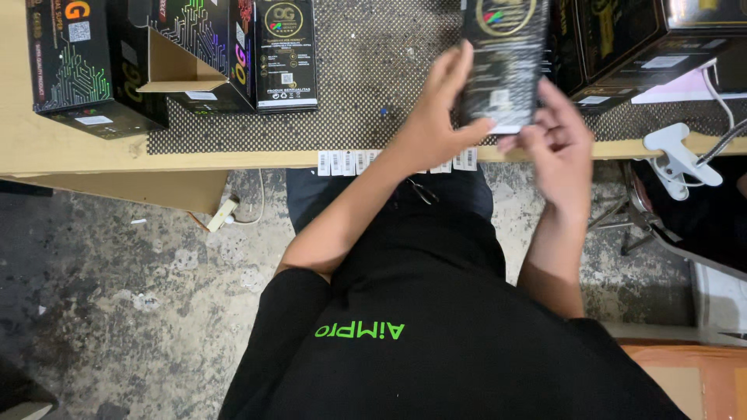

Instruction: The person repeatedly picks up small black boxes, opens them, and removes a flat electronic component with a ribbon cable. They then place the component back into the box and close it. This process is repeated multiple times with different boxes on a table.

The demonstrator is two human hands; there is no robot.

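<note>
While both hands grip it above the perforated black mat, the slim glossy black printed carton seems mid-handling: left hand clasps its left edge, right hand pinches the bottom end, where any closing would need careful finger alignment.

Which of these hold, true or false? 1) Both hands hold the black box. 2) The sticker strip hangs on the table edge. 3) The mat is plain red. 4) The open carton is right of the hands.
1) True: left hand and right hand both grip the black box.
2) True: the sticker strip sits along the table edge.
3) False: the mat is dark with pale dots.
4) False: the open carton lies left of the hands.
</note>
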